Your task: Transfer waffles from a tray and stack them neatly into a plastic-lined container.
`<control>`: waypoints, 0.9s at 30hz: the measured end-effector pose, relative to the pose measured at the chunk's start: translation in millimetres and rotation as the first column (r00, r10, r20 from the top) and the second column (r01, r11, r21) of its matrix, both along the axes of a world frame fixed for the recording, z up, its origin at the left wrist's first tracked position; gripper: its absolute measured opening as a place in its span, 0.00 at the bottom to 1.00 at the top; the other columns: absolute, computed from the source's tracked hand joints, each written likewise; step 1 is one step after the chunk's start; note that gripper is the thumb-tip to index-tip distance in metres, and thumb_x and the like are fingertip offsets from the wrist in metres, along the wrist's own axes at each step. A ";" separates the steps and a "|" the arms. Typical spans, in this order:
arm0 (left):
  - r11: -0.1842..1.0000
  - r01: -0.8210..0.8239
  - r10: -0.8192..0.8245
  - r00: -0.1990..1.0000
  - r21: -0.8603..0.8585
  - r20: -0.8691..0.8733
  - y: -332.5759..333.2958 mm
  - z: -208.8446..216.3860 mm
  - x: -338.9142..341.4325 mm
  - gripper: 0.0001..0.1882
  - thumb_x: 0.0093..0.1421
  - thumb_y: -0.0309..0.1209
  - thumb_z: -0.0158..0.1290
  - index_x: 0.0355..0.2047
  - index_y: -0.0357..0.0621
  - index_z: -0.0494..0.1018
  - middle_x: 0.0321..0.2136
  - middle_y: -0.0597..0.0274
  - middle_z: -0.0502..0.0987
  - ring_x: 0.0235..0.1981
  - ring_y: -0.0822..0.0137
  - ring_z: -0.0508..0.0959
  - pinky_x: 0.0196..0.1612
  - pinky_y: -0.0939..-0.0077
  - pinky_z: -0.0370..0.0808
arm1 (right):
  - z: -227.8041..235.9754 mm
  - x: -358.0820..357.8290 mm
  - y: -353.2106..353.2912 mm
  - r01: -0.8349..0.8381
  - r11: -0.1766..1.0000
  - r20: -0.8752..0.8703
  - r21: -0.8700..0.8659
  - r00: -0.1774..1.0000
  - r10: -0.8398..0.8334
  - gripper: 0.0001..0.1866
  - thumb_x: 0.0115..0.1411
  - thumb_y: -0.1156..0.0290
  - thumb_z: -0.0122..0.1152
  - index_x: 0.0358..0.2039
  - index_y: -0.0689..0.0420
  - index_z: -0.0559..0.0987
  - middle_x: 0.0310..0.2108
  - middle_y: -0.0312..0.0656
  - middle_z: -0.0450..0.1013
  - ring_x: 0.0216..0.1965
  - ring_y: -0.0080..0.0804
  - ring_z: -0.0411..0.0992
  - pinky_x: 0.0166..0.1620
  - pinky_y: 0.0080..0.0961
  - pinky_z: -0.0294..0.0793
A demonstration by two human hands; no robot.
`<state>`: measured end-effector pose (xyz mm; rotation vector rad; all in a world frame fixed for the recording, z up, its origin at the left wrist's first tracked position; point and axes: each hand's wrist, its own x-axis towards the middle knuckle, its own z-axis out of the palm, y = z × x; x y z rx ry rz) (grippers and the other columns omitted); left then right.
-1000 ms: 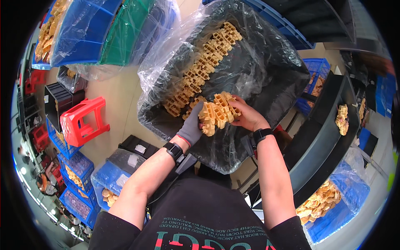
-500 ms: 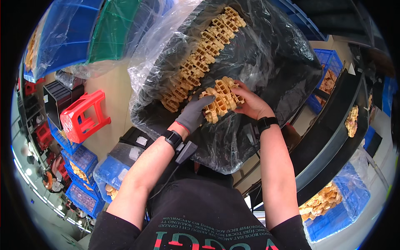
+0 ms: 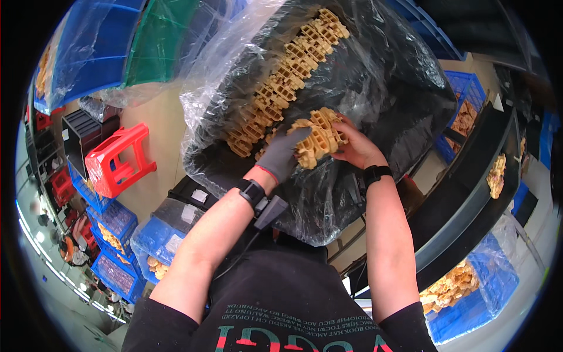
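Note:
A bunch of golden-tan waffles [image 3: 321, 139], with deep square pockets, is held between my two hands over a crate lined with clear plastic [image 3: 381, 76]. My left hand [image 3: 280, 156], in a grey glove, is closed on the bunch's left side, its thumb across the front. At the right end, my bare right hand [image 3: 358, 146] grips it with curled fingers. A long row of similar waffles [image 3: 284, 81] stands packed side by side, running diagonally inside the crate. A little more tan waffle shows behind my left hand, partly hidden.
A red plastic stool [image 3: 120, 161] stands on the floor at the left. Blue crates [image 3: 117, 276] are stacked below it. On the right a dark conveyor belt [image 3: 463, 205] carries a waffle piece [image 3: 496, 176]. A plastic-lined blue crate [image 3: 492, 293] of tan pieces sits beyond it.
My left hand has shifted right and slightly up against the bunch. The held waffles have moved slightly right. My right hand has barely moved.

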<state>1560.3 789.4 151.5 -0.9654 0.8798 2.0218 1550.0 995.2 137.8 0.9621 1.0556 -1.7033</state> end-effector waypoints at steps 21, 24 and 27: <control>0.988 -0.150 0.149 0.988 0.025 0.032 13.1 -54.2 -2.5 0.24 0.68 0.36 0.45 0.61 0.44 0.56 0.51 0.65 0.69 0.49 0.75 0.68 0.53 0.78 0.65 | -44.4 -48.6 -9.8 -0.170 0.958 -0.152 0.232 0.966 0.208 0.42 0.53 0.38 0.60 0.65 0.39 0.60 0.58 0.33 0.64 0.58 0.31 0.62 0.56 0.42 0.59; 0.959 0.208 -0.240 0.958 -0.191 -0.157 4.0 -58.1 1.3 0.22 0.68 0.35 0.44 0.60 0.43 0.57 0.52 0.64 0.69 0.50 0.74 0.69 0.53 0.77 0.65 | -43.5 -51.1 -12.3 -0.182 0.954 -0.164 0.240 0.961 0.224 0.42 0.53 0.38 0.60 0.65 0.39 0.60 0.58 0.34 0.64 0.58 0.31 0.62 0.56 0.42 0.59; 0.999 -0.039 0.036 0.996 -0.035 -0.088 7.7 -62.9 1.0 0.21 0.69 0.35 0.44 0.59 0.43 0.59 0.52 0.65 0.69 0.52 0.71 0.70 0.53 0.75 0.66 | -46.2 -50.6 -14.4 -0.174 0.951 -0.193 0.257 0.954 0.227 0.42 0.53 0.38 0.60 0.65 0.39 0.60 0.58 0.34 0.64 0.58 0.30 0.62 0.56 0.43 0.59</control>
